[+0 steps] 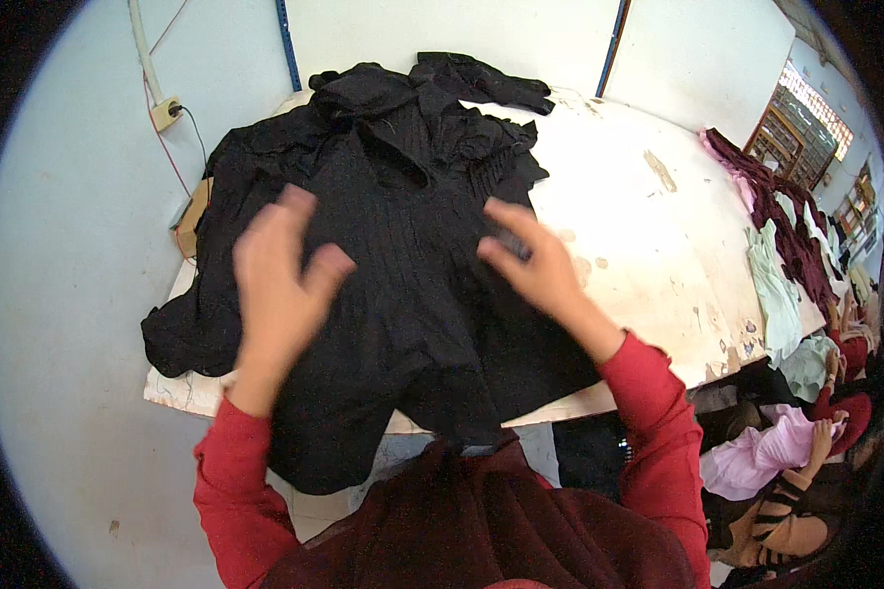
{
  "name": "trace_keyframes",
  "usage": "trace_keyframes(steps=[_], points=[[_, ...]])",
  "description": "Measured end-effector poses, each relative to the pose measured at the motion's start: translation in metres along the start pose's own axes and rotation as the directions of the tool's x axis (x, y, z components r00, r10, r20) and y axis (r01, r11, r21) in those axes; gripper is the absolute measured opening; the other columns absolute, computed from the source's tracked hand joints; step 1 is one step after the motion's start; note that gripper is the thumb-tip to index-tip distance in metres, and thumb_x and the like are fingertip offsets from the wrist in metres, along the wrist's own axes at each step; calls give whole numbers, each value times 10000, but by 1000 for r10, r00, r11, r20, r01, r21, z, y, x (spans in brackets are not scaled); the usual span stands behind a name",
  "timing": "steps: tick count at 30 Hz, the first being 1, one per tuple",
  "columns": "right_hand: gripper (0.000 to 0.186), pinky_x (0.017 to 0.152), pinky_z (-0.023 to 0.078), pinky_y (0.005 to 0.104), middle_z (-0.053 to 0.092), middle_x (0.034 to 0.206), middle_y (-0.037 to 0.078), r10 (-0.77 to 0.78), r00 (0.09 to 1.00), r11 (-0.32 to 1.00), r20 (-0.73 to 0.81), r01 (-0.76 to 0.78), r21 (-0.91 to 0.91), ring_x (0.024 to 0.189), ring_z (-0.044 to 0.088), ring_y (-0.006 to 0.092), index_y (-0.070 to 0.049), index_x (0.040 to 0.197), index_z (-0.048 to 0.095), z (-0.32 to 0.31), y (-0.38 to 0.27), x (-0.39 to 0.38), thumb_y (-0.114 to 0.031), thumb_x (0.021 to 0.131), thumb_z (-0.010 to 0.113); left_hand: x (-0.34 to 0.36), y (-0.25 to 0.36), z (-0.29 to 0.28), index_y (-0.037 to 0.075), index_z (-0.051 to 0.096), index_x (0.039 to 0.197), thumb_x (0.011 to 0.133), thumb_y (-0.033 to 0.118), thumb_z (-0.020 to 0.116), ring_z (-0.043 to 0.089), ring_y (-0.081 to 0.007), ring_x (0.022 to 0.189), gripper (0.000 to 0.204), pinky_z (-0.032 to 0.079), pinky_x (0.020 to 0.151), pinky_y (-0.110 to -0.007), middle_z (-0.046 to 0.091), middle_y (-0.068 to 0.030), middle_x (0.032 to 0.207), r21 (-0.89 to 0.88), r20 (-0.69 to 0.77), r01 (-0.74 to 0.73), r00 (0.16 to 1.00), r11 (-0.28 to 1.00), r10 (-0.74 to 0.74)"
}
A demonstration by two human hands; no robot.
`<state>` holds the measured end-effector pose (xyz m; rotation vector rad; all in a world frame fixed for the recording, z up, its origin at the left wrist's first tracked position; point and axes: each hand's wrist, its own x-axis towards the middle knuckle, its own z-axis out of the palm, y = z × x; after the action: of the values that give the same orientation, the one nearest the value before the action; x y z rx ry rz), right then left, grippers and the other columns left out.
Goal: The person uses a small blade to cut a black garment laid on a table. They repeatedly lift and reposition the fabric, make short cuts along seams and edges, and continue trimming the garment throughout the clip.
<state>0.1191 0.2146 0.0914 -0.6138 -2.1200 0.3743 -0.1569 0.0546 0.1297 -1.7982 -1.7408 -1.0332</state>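
Observation:
A black pleated garment (393,285) lies spread over the table, with its collar end bunched at the far side and its lower edge hanging over the near edge. Over its left part hovers my left hand (287,265), thumb and fingers apart, slightly blurred. My right hand (538,257) is above the garment's right side, thumb and forefinger spread with nothing between them. Whether either hand touches the cloth, I cannot tell. Another black cloth piece (486,80), perhaps a sleeve, stretches across the table beyond the collar.
The pale, stained table (648,255) extends right, where maroon cloth (786,211) and a light green garment (774,285) drape at its end. A socket (166,113) with a cable hangs on the left wall, above a small brown box (193,221). At the lower right, people handle a pink garment (761,452).

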Motion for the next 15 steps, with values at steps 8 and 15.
trace_keyframes(steps=[8,15], points=[[658,746,573,355,478,1461,13,222,928,919,299,-97,-381,950,694,284,-218,1400,497,-12,54,-113,-482,830,693,-140,-44,33,121,207,1545,694,449,817,81,-340,1495,1097,66,1202,-486,126,-121,1621,-127,630,193,774,973,-71],[419,1018,459,377,622,1278,159,223,928,933,299,-292,212,1222,576,305,-64,1197,656,-12,-20,-108,-157,804,772,-111,12,10,88,288,1516,800,218,757,264,-350,1441,866,221,1174,-453,295,-149,1561,-86,563,225,815,971,-139]])
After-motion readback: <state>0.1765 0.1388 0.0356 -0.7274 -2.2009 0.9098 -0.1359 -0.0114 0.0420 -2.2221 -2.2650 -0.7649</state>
